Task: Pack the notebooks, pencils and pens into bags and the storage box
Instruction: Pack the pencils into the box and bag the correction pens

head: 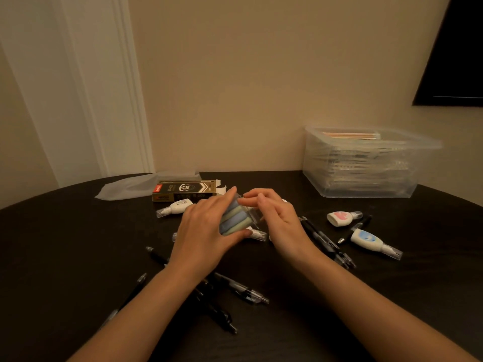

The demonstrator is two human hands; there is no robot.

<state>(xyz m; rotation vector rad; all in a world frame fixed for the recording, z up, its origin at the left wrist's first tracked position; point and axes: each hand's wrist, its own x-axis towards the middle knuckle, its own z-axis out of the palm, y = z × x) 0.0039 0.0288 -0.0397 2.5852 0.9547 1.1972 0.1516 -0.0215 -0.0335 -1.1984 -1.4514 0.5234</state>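
"B-609" is printed on the pen box (184, 190). The pastel pack (235, 218) is gripped by the left hand (203, 231) and pinched by the right hand (277, 218).

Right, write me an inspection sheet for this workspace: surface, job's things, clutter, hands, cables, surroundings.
Surface: dark round table, items scattered across it.
Job's things: clear storage box back right, already holding things; plastic bag flat at back left; black pens loose at the front and right; open pen carton behind the hands.
Clutter: white correction tape, pink correction tape, blue correction tape.
Hands: left hand grips a clear pack of pastel sticks; right hand pinches its far end.
Cables: nothing seen.
Surroundings: beige wall, white door frame left, dark screen upper right.
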